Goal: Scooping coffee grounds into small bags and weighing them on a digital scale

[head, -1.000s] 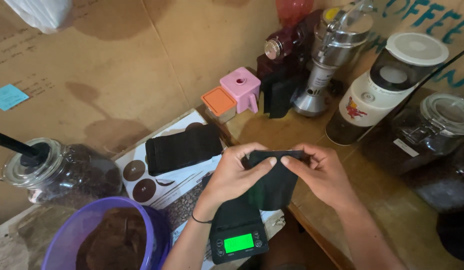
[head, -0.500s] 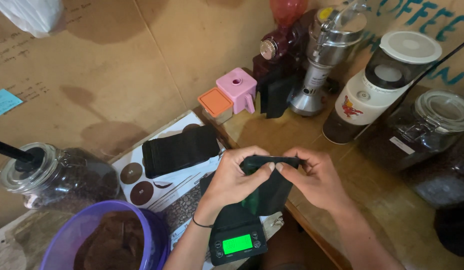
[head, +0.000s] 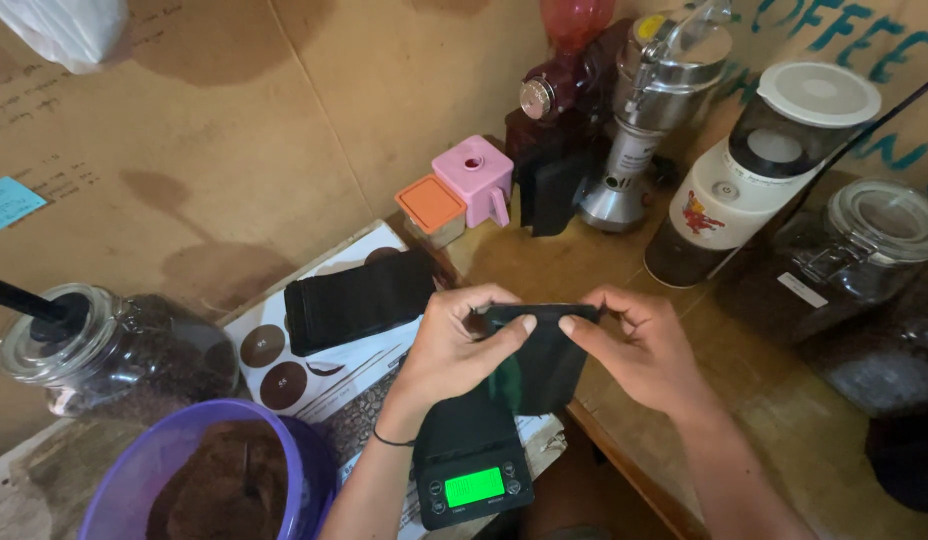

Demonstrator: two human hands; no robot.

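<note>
Both hands hold a small black pouch (head: 534,360) by its top edge above the scale (head: 471,462). The left hand (head: 454,350) pinches the left corner in a narrow grip, and the right hand (head: 644,350) pinches the right corner the same way. The pouch hides most of the scale's platform; only the green display shows. Whether the pouch mouth is open is hard to make out.

A stack of black pouches (head: 356,298) lies on a printed sheet (head: 274,345) just left of the hands. The purple bowl (head: 209,480) of brown grounds is cut off at the bottom edge. A glass jar (head: 114,355) of beans stands at the left, another jar (head: 849,265) at the right. Orange box (head: 431,208) and pink box (head: 474,178) sit by the cardboard wall, beside the grinders (head: 634,120). A blue note (head: 9,200) sticks to the wall. The bench (head: 784,440) is bare right of the hands, its edge running diagonally beneath them.
</note>
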